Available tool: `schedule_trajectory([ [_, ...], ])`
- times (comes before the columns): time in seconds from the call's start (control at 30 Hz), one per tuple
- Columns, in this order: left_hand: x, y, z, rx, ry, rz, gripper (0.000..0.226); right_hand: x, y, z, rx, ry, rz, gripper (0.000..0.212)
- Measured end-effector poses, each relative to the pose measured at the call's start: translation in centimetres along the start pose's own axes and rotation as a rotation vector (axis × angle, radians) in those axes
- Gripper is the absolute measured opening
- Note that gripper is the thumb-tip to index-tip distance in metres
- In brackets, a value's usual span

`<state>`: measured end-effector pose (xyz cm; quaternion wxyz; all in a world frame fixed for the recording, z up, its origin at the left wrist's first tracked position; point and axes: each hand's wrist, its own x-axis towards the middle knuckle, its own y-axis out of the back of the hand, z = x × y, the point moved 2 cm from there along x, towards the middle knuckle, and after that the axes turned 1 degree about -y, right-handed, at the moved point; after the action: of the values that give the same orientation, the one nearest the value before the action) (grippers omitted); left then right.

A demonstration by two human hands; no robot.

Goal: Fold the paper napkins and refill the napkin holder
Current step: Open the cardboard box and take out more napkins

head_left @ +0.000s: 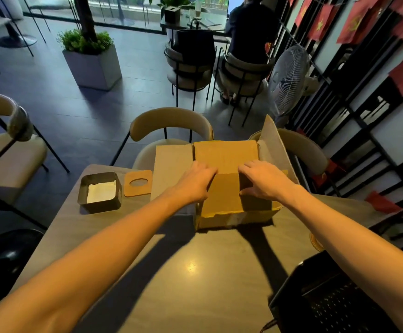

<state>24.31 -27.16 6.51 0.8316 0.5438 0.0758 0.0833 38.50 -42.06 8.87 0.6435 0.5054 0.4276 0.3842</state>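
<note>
Nearest to us, at the right edge of the desk (171,272), lies a black thing (327,301) with small holes; we cannot tell what it is. Both bare forearms reach forward over the desk to a brown box (229,217) that stands past the middle.

The left grip (195,181) lies on the left side of the near flap (226,195). Its fingers bend down where this flap meets the far flap (224,152). Whether they pinch the cardboard or only press on it, we cannot tell. The right grip (263,181) is wide: its fingers are spread and touch the far flap, its thumb points to a dark gap beside the near flap, and it holds nothing. The box's left flap lies out flat and the right one stands up.

Left of the box, well apart from both grips, the holder (99,207) stands on the desk. It is black, square and open on top. Inside it white napkins (101,191) lie flat; how many, we cannot tell. Between the holder and the box lies a brown card (138,189) with a round hole.

Behind the desk stand pale chairs (171,121). Farther away we see a white fan (288,80), a planter (92,66), a person (248,32) sitting with the back to us, and red flags (320,22) on the right.
</note>
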Motion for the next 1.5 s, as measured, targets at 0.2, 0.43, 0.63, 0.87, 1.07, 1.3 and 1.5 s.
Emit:
schedule_trajectory([
  [0.2,-2.7,0.0,2.0,0.254,-0.204,-0.110,0.049,-3.6,0.6,-2.1,-0.078,0.137,-0.059,0.032],
  [0.43,-4.6,-2.6,2.3,0.003,-0.056,-0.647,0.064,-5.0,-3.7,-5.4,0.069,0.079,-0.381,0.088],
  [0.63,-2.5,-5.4,0.7,0.156,-0.022,-0.494,0.069,-3.0,-2.9,-5.5,0.200,0.011,-0.253,0.052],
  [0.87,-1.2,-7.9,0.5,0.394,0.053,-0.323,0.052,-0.9,-4.3,-4.9,-0.137,-0.039,-0.191,0.035],
  [1.07,-1.9,-8.1,-0.9,0.553,0.065,-0.287,0.024,-0.6,-1.6,-4.4,-0.307,-0.139,0.030,0.025],
  [1.3,-1.4,-7.7,-1.4,0.627,0.107,-0.319,0.023,-3.0,-0.4,-0.7,-0.540,-0.400,-0.088,0.040],
  [1.5,-1.3,-7.8,-1.5,0.575,0.105,-0.330,0.025,-4.1,-7.2,1.0,0.058,-0.657,-0.308,0.036],
])
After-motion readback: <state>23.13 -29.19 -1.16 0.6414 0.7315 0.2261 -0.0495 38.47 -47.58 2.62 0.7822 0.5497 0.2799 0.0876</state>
